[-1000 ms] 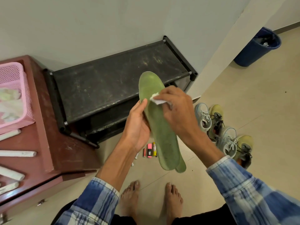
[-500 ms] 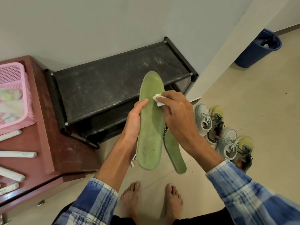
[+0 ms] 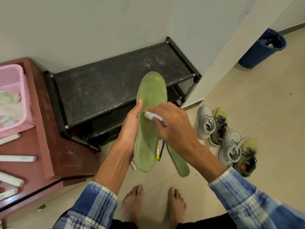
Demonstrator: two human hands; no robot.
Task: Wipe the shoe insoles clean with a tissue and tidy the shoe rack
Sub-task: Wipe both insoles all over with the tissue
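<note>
Left of the shoe rack, a pink basket sits on the table. In front of the rack, your left grip clasps the green insole upright by its edge. Your right grip pinches a white tissue against the insole's middle. A second insole lies on the floor before it; shoes stand right of the rack.

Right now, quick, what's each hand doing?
Left hand: closed, holds the green insole upright.
Right hand: closed, pinches the white tissue and presses it on the insole.
</note>
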